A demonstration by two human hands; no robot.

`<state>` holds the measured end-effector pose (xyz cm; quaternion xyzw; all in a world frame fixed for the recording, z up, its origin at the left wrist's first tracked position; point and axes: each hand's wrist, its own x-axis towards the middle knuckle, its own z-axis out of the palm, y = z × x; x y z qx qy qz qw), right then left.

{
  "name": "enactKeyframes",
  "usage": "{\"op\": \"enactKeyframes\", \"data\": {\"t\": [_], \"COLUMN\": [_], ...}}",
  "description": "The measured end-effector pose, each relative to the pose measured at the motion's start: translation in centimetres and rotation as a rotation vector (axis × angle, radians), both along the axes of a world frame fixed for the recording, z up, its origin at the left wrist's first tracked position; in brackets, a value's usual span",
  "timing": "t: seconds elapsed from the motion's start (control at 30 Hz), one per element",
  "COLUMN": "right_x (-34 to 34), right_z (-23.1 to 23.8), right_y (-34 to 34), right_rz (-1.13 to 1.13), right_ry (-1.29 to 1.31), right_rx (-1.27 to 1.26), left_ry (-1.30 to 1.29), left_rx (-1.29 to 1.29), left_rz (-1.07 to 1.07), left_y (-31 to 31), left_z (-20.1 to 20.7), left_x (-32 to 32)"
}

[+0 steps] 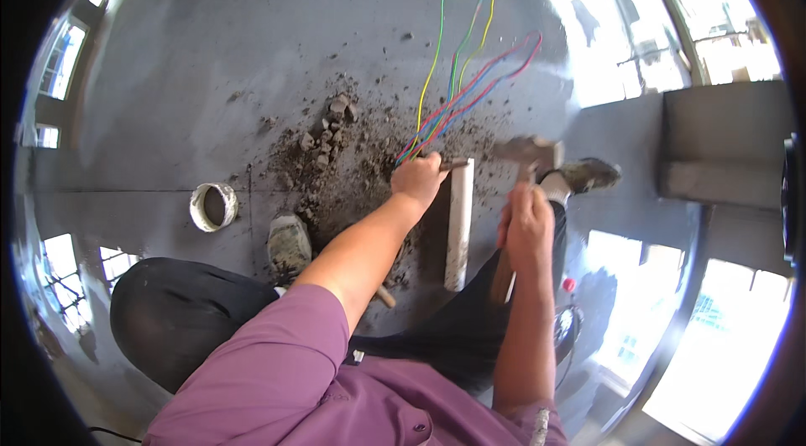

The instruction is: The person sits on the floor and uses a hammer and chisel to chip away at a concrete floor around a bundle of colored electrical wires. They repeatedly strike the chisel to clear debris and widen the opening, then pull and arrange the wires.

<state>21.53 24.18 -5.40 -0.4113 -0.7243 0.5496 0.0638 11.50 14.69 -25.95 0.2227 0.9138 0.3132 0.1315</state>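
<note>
Clock directions are taken from the left hand, with twelve o'clock away from the body. At nine o'clock a white-rimmed tub (220, 208) sits on the floor (151, 169), outside the working spot. The left shoe (290, 246) is planted at eight, probably for a steady crouch. Concrete rubble (337, 110) litters ten o'clock and could make the footing gritty. A wooden handle (385, 297) pokes out at half past six, partly hidden by the forearm.

The left hand (417, 181) has its fingers curled tightly round what looks like a chisel (454, 165), its free end at three o'clock, likely to brace it. Electrical wires (437, 125) loop toward one o'clock, perhaps laid that way for clearance; their lower ends are hidden and lie in the way.

The white pipe (459, 228) lies at five, its top just by the chisel's end; I cannot tell if they touch. At four, the right hand (527, 224) closes firmly round a hammer (531, 152), gripped near its blurred head, likely for control. Beyond, the right shoe (592, 173) stands at three
</note>
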Motion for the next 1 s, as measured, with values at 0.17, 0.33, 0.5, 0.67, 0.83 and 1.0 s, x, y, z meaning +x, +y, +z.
{"op": "enactKeyframes", "data": {"t": [0.17,0.33,0.5,0.67,0.83,1.0], "right_x": [0.9,2.4,3.6,4.5,5.1,5.0], "right_z": [-5.2,-3.9,-2.0,-1.7,-0.7,0.3], "right_y": [1.4,0.6,0.7,0.9,1.4,1.9], "right_rz": [0.273,0.101,-0.054,-0.047,-0.077,-0.165], "right_ry": [-0.151,-0.126,-0.109,-0.073,-0.004,0.093], "right_rx": [0.413,0.106,-0.086,-0.096,-0.12,-0.25], "left_ry": [-0.121,-0.213,-0.169,-0.348,-0.608,-0.672], "left_rx": [0.028,0.092,-0.055,-0.056,-0.004,0.15], "left_rz": [-0.092,-0.441,-0.557,-0.41,-0.216,-0.137], "left_y": [-1.2,-3.2,-2.3,-2.4,-5.6,-7.9], "left_z": [0.8,2.5,4.3,3.3,5.9,6.5], "left_x": [-1.9,-5.5,-7.2,-7.0,-6.5,-6.4]}}
